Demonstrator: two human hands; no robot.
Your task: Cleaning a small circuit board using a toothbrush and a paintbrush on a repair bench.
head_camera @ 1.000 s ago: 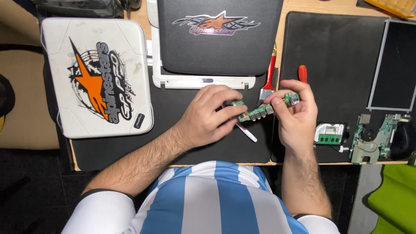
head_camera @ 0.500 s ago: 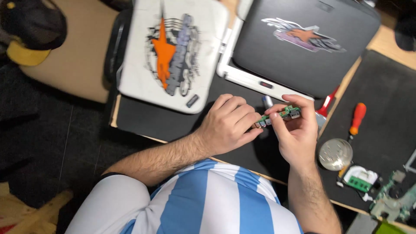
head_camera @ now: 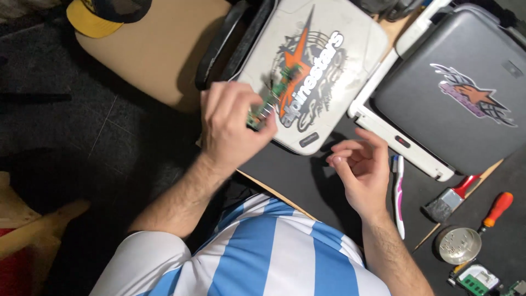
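Circuit board pinched in left hand over white case; right hand half-curled, empty, beside toothbrush.

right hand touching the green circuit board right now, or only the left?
Apart. The head view shows the right hand empty over the black mat, with a clear gap to the green circuit board, which the left hand pinches alone.

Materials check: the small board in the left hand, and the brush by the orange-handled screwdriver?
Circuit board: green laminate, likely fibreglass, with what look like metal pins along one edge; blurred. The left hand pinches it. Paintbrush: glossy red handle, wood or plastic, dull grey metal-looking ferrule, dark bristles.
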